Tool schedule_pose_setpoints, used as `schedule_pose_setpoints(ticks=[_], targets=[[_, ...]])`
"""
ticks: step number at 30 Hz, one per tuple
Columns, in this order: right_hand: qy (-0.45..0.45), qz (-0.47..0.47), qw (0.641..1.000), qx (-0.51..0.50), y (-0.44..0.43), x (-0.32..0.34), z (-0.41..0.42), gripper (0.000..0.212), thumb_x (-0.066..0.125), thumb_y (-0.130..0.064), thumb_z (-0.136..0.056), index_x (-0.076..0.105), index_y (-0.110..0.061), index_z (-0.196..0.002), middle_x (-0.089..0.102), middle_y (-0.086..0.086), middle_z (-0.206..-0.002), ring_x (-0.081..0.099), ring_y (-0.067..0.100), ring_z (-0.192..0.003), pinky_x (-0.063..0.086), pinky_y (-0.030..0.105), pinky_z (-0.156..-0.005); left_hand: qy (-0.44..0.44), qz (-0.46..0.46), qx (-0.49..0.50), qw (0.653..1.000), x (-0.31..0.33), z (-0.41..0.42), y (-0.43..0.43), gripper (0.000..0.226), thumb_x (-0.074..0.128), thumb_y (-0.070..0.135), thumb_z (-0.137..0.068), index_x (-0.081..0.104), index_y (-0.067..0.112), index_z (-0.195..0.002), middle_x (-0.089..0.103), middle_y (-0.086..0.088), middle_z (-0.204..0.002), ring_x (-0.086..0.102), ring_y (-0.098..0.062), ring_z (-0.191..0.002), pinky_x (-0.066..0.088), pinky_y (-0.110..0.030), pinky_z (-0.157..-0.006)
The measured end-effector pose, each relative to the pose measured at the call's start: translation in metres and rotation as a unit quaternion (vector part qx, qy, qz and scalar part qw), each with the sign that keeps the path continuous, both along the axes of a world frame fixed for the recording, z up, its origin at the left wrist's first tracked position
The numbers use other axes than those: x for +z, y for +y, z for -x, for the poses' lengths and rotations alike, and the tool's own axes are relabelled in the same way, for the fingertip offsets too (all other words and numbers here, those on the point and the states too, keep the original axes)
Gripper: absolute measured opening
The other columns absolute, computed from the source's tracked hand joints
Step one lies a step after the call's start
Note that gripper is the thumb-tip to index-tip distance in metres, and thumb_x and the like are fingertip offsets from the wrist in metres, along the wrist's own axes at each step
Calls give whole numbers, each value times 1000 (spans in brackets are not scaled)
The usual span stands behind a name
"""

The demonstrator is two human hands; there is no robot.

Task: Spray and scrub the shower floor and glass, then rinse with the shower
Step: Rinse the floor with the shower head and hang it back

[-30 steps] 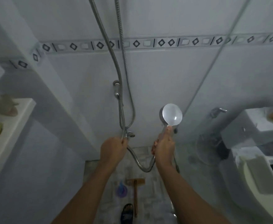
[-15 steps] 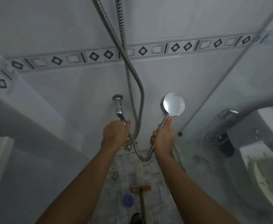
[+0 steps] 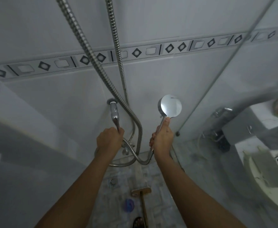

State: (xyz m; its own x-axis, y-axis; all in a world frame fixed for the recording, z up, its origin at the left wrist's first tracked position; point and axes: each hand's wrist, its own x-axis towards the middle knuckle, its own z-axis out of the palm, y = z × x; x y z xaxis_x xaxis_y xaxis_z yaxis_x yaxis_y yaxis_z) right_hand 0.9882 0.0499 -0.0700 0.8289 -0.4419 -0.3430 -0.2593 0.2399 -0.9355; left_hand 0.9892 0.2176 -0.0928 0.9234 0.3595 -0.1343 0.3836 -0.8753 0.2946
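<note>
Right hand holds shower head; left hand grips tap lever.

Walls: large pale grey-white tiles are seen, glossy and plain
Border: a decorative tile band with black diamonds and pale squares is run across the back wall, tilted in the wide-angle view
Left side: a white ledge is set against the wall, its upper face in shadow
Floor: small mottled grey tiles are laid, with a square drain grate near the back wall
Right side: a white toilet is placed below a white cistern top
Light: dim, cool and even; no window is shown
</note>
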Motion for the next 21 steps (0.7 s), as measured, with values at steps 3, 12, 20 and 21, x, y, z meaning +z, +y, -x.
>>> schedule_pose_setpoints(ticks=[3, 12, 20, 21], targets=[[-49, 12, 999, 0, -14, 11, 11, 60, 38, -68, -95, 45, -13, -72, 38, 11, -59, 35, 18, -46, 35, 26, -40, -4, 42, 8, 999, -2, 18, -7, 64, 36, 55, -99, 69, 5, -77, 65, -9, -75, 61, -31, -71, 50, -34, -68], [-83, 20, 996, 26, -64, 28, 36, 61, 40, -62, -99, 42, -7, -72, 29, 10, -59, 28, 14, -42, 28, 20, -37, 7, 87, -28, 996, 28, 72, -55, 57, 41, 43, -104, 54, 13, -56, 54, -1, -59, 56, -21, -60, 37, -28, -51], [-107, 12, 992, 64, -111, 72, 41, 64, 38, -61, -101, 43, -4, -71, 29, 10, -55, 30, 15, -38, 29, 24, -38, -41, 106, -19, 993, 73, 99, -98, 56, 44, 38, -103, 54, 18, -52, 49, 9, -51, 49, -8, -50, 29, -24, -46], [-122, 12, 990, 73, -115, 77, 42, 65, 38, -61, -101, 41, -4, -70, 28, 10, -56, 29, 14, -38, 28, 23, -38, -45, 112, -14, 993, 78, 101, -102, 57, 44, 37, -103, 52, 18, -50, 48, 9, -48, 47, -6, -48, 28, -24, -45]])
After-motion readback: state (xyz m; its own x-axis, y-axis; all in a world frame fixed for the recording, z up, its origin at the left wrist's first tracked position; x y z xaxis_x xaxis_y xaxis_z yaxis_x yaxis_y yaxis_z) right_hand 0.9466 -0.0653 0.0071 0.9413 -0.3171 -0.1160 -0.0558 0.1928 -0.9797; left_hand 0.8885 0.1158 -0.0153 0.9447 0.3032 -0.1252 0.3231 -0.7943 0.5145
